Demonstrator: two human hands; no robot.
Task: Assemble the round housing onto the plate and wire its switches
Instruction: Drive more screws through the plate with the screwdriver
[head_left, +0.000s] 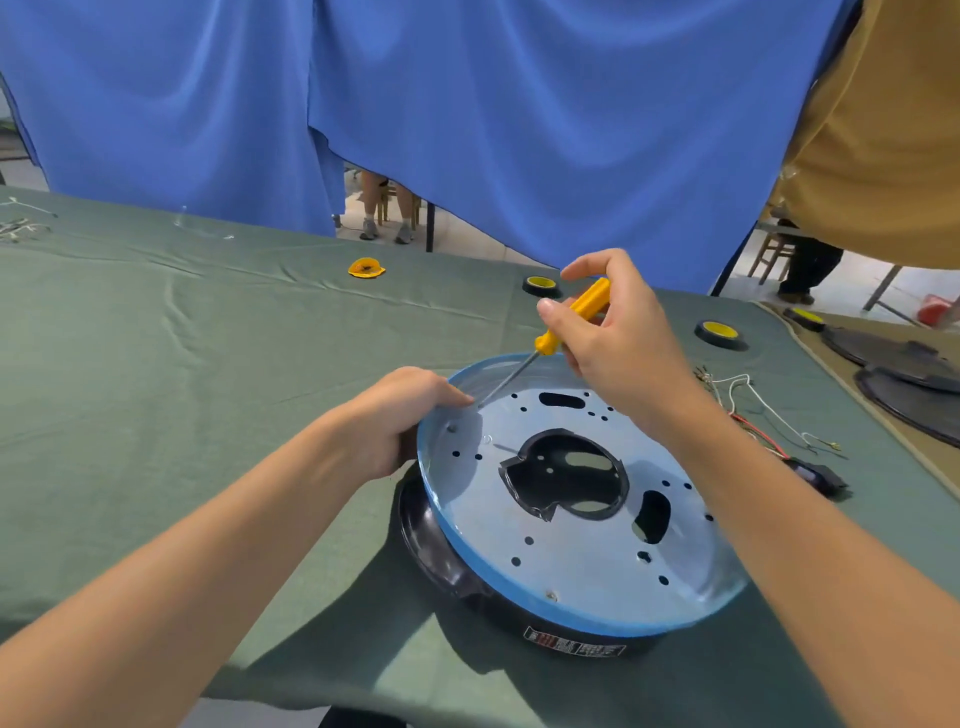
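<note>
A round metal plate (587, 561) with a blue film rim and several holes lies on top of a black round housing (431, 540) on the green cloth. My left hand (400, 415) grips the plate's left rim, fingers over the edge. My right hand (618, 332) holds a yellow-handled screwdriver (571, 322) tilted, its tip down near the plate's far-left rim beside my left fingers. A screw (451, 429) sits in the plate near that rim. A bundle of wires with a black switch (815, 475) lies to the right of the plate.
Two black-and-yellow tape rolls (719, 335) (540, 285) lie behind the plate. A yellow dish (366, 268) sits further back. Black round parts (904, 384) rest on a mat at right. Blue curtains hang behind the table; a person stands at far right.
</note>
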